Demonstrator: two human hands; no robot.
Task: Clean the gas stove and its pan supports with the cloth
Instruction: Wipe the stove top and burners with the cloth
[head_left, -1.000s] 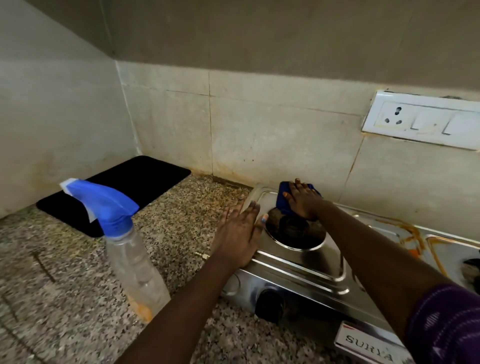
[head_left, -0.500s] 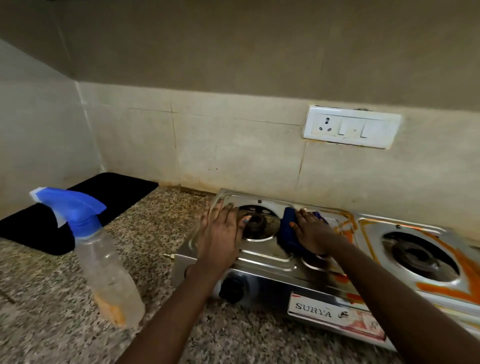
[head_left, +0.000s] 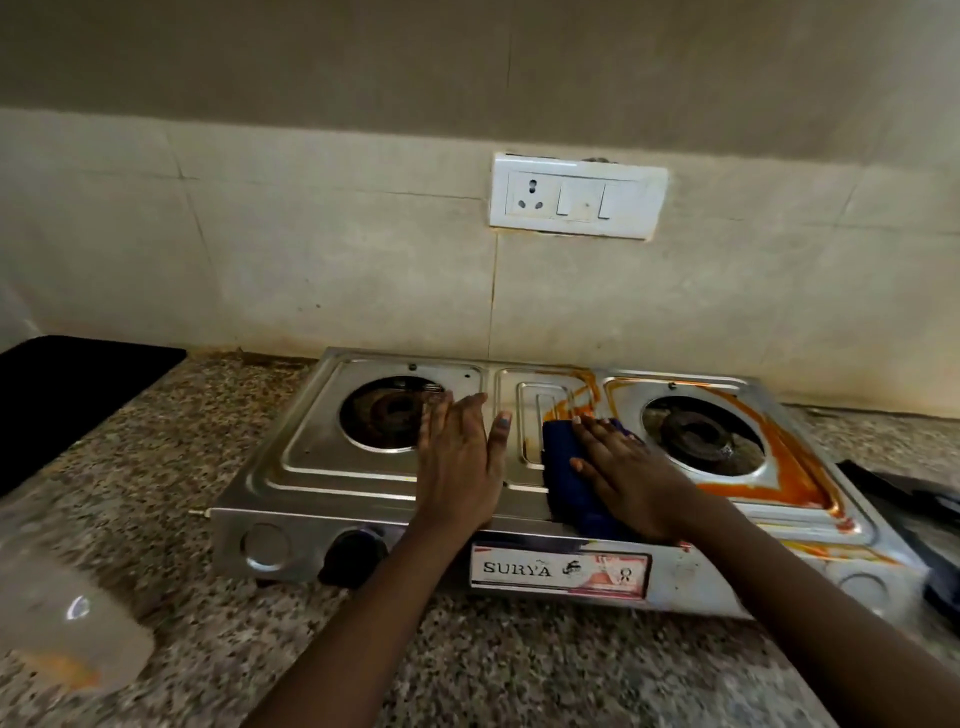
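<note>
Since half a second ago my right hand (head_left: 631, 475) has slid the cloth (head_left: 569, 480) from beside the left burner to the middle strip of the stove, and my left hand (head_left: 460, 460) has shifted right with it, off the stove's left edge.

Nearest me, at the lower left, the clear body of the spray bottle (head_left: 62, 597) stands blurred on the speckled counter (head_left: 467, 670). The steel stove (head_left: 322, 478) sits on that counter, its front carrying a black knob (head_left: 350, 556) and a label reading SURYA (head_left: 561, 570).

On its top, my left hand lies flat with fingers straight and together, fingertips reaching the rim of the left burner (head_left: 387, 413). My right hand lies flat with fingers spread, pressing the dark blue cloth down between the two burners. Orange stains (head_left: 779, 457) ring the right burner (head_left: 701, 434).

Farther back, a black mat (head_left: 67, 395) lies to the left, and a white socket plate (head_left: 576, 196) hangs on the tiled wall.
</note>
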